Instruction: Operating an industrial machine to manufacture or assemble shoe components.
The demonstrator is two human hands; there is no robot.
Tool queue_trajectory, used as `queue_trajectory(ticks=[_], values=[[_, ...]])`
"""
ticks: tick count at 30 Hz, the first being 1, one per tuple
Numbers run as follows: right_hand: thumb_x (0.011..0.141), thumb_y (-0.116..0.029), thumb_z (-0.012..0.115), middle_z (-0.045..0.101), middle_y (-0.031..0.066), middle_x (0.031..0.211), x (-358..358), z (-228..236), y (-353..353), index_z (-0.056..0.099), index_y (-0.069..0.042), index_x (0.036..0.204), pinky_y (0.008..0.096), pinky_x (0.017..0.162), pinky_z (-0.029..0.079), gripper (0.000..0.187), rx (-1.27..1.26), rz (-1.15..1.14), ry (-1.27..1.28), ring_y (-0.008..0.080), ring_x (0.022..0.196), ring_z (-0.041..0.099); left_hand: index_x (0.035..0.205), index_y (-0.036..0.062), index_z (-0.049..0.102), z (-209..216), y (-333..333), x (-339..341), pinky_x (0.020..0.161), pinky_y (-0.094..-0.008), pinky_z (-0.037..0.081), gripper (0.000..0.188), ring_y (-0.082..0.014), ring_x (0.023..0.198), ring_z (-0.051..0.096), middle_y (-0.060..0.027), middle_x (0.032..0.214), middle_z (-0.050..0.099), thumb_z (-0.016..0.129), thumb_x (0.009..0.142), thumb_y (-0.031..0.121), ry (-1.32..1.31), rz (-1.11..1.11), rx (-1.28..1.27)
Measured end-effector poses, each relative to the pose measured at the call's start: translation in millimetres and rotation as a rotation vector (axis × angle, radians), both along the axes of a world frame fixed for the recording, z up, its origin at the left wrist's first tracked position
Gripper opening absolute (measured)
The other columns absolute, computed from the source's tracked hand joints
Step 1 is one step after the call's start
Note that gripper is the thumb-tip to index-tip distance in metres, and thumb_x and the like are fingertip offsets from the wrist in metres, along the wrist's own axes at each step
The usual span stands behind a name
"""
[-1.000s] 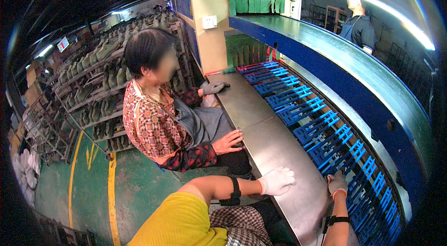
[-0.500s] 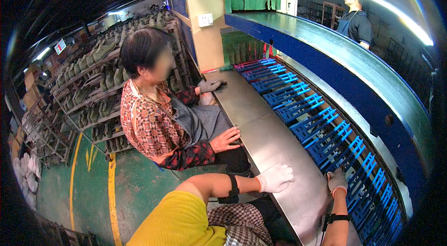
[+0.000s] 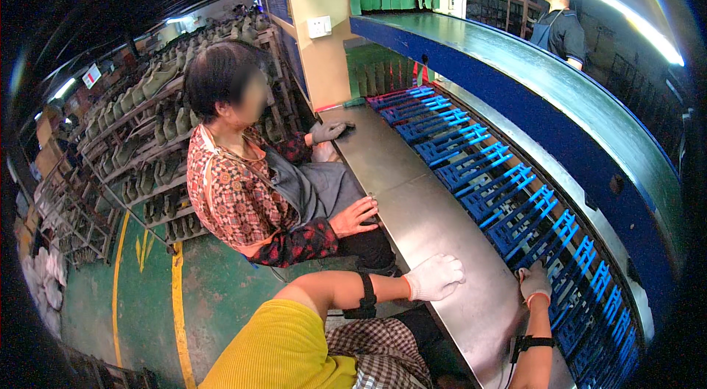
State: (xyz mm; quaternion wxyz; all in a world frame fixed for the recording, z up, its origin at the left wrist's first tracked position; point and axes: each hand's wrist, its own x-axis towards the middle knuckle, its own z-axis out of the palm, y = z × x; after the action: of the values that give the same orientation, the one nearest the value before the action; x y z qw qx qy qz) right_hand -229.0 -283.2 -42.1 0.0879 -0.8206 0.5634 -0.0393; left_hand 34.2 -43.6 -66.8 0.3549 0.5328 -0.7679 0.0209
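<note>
My left hand [image 3: 436,278], in a white knitted glove, rests on the steel tabletop [image 3: 449,238] with its fingers curled in; no object shows in it. At the table's right edge is my gloved right hand [image 3: 535,283], beside the blue slatted racks [image 3: 508,230] of a conveyor. Its thumb and fingers look apart, with nothing visible between them; the fingertips are dark and partly lost against the racks. Black straps are around both my forearms.
A co-worker [image 3: 243,168] sits to the left, one gloved hand and one bare hand at the table edge. A raised green belt with a blue side [image 3: 515,65] runs over the racks' far side. Shoe racks [image 3: 147,146] stand behind; another person [image 3: 561,28] is at far right.
The whole view has shifted slightly. Both my hands stay in about the same places, and the blue racks look slightly displaced along their line.
</note>
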Motion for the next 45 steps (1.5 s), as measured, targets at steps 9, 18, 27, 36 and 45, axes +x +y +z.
queue_trajectory(ticks=[9,18,27,36,45], values=[[0.101,-0.034,0.071,0.070,0.0327,0.125,-2.1,2.3,-1.8,0.059,0.002,0.136,0.0573,0.093,0.057,0.051,0.063,-0.007,0.005,0.0524,0.115,0.069,0.103,0.0125,0.067,1.3,0.9,0.2,0.096,-0.0466,0.055,0.017,-0.0307,0.107,0.067,-0.0068,0.106,0.070,0.070,0.088,0.006,0.018,0.004,0.001],[0.102,-0.044,0.071,0.071,0.0333,0.131,-6.2,-2.4,-0.2,0.060,-0.008,0.135,0.0594,0.098,0.058,0.050,-0.005,-0.014,0.003,0.0525,0.119,0.070,0.104,0.0136,0.066,2.9,0.9,0.9,0.095,-0.0465,0.054,0.018,-0.0304,0.107,0.067,-0.0061,0.106,0.069,0.070,0.088,0.006,0.008,0.005,-0.005],[0.102,-0.044,0.071,0.072,0.0311,0.130,-7.7,1.8,2.1,0.061,-0.007,0.135,0.0598,0.096,0.059,0.050,0.005,-0.039,0.032,0.0514,0.118,0.071,0.104,0.0137,0.066,1.5,0.3,1.8,0.095,-0.0467,0.054,0.019,-0.0308,0.106,0.067,-0.0064,0.106,0.069,0.071,0.088,0.006,0.012,0.002,-0.020],[0.102,-0.046,0.069,0.069,0.0318,0.134,-15.2,-13.1,-5.4,0.058,-0.008,0.142,0.0585,0.098,0.060,0.056,-0.029,-0.031,0.012,0.0515,0.119,0.070,0.103,0.0128,0.066,-0.6,-1.1,3.0,0.093,-0.0473,0.054,0.018,-0.0315,0.105,0.067,-0.0072,0.105,0.069,0.070,0.087,0.005,0.009,-0.001,-0.032],[0.104,-0.047,0.065,0.068,0.0329,0.135,-9.3,7.0,5.0,0.058,-0.011,0.146,0.0579,0.096,0.058,0.055,0.036,-0.075,0.085,0.0488,0.125,0.069,0.105,0.0125,0.068,1.7,1.2,4.1,0.095,-0.0464,0.055,0.019,-0.0311,0.108,0.068,-0.0072,0.107,0.071,0.071,0.087,0.006,-0.004,0.010,0.018]])
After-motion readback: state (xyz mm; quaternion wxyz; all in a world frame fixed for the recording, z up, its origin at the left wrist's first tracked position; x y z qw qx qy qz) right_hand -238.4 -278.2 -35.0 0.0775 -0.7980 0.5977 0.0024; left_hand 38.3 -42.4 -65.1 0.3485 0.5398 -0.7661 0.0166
